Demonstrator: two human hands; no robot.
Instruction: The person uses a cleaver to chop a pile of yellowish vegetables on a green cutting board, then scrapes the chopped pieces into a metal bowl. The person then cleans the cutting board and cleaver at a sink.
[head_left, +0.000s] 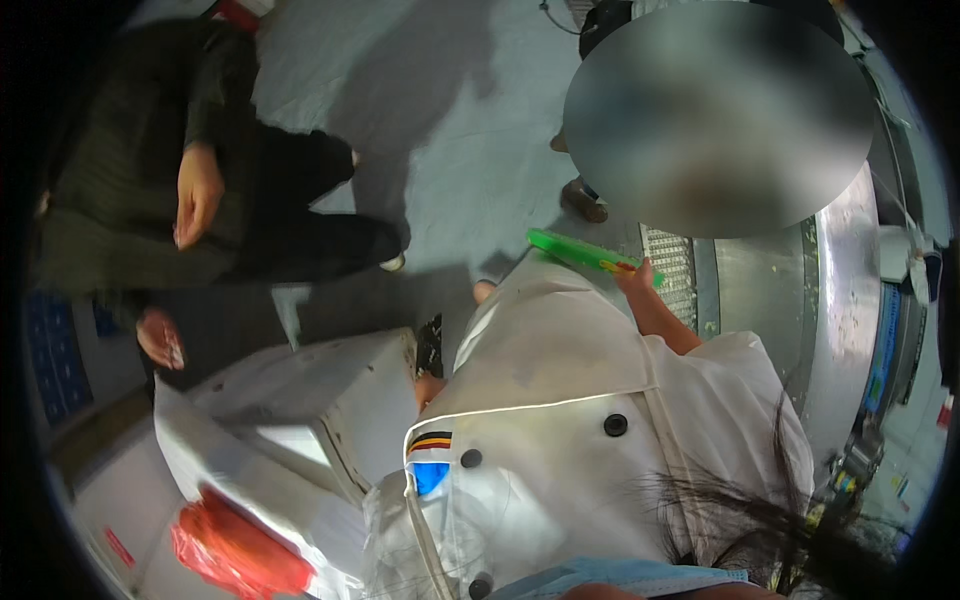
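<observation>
My right hand (636, 278) grips one end of a thin green plastic board or tray (566, 250), seen almost edge-on. A small yellow-and-red item (613, 266) lies against the green piece beside my fingers; its kind is unclear. My left hand (430, 391) shows only in part, past the edge of my white coat (540, 360). Just beyond it is a black, pale-speckled object (430, 345); whether my fingers hold it cannot be told. The coat hides most of that hand.
Steel machinery (757, 277) with a ribbed belt (670, 255) runs along the right. At left stands a person in a dark jacket (142, 165). A white boxy unit (360, 382) and a red plastic bag (240, 544) are at lower left. Another person's shoe (585, 201) shows below a blurred oval.
</observation>
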